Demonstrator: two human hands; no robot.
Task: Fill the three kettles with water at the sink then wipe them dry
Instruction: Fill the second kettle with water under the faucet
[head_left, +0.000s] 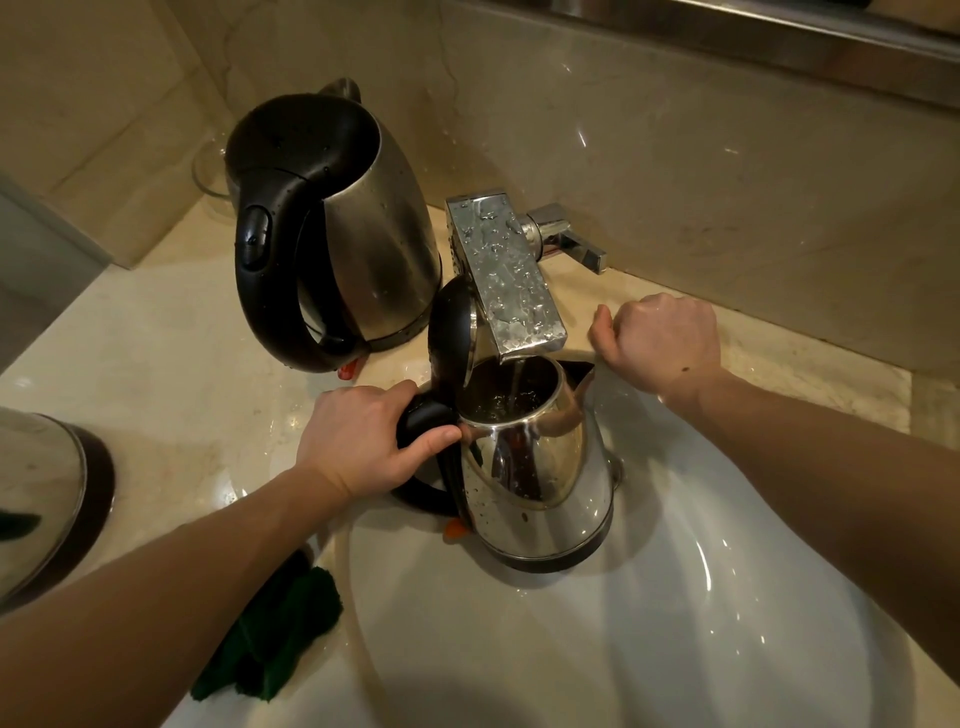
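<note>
A shiny steel kettle (540, 478) stands in the white sink (675, 597) with its black lid flipped up. Water runs from the square chrome tap (506, 275) into its open mouth. My left hand (363, 441) grips the kettle's black handle. My right hand (660, 338) rests on the counter behind the sink with its fingers curled and holds nothing I can see. A second, wet steel kettle (332, 223) with a shut black lid stands on the counter behind. A third kettle (47, 499) shows partly at the left edge.
A dark green cloth (275, 639) lies on the beige marble counter (171, 374) under my left forearm. The tap's lever (571, 241) sticks out to the right. A glass bowl (208, 171) sits behind the second kettle. A marble wall rises close behind.
</note>
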